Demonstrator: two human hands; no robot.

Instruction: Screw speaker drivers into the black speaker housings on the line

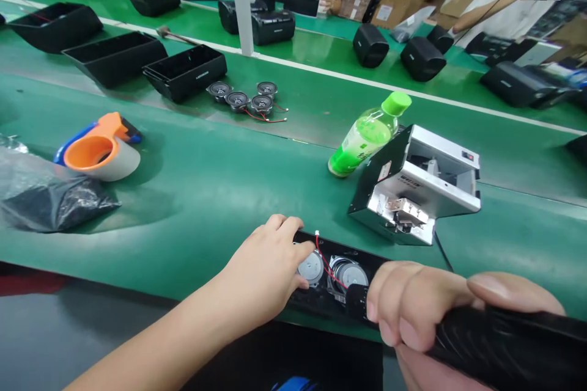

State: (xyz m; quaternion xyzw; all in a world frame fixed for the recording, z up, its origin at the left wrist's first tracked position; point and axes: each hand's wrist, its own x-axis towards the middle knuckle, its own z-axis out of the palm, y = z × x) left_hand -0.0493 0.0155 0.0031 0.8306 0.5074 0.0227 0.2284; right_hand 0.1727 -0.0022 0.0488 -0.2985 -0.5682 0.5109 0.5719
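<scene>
My right hand (pixel 426 302) is wrapped round a black power screwdriver (pixel 509 342), whose dark front end lies over a black panel (pixel 376 266) at the table's near edge. Two round speaker drivers sit in that panel: the left driver (pixel 310 267) is under the fingers of my left hand (pixel 270 263), and the right driver (pixel 351 272) is beside the tool's front end. A red wire (pixel 323 259) with a white plug runs across between them. My left hand's thumb and fingers are apart, touching the driver and the panel's far edge. The tool's tip is hidden.
Beyond the panel stand a screw feeder machine (pixel 417 186) and a green bottle (pixel 367 134). On the left are a tape dispenser (pixel 103 149) and a plastic bag (pixel 55 195). Loose speaker drivers (pixel 237 101) and black housings (pixel 186 72) lie farther back. People stand across the line.
</scene>
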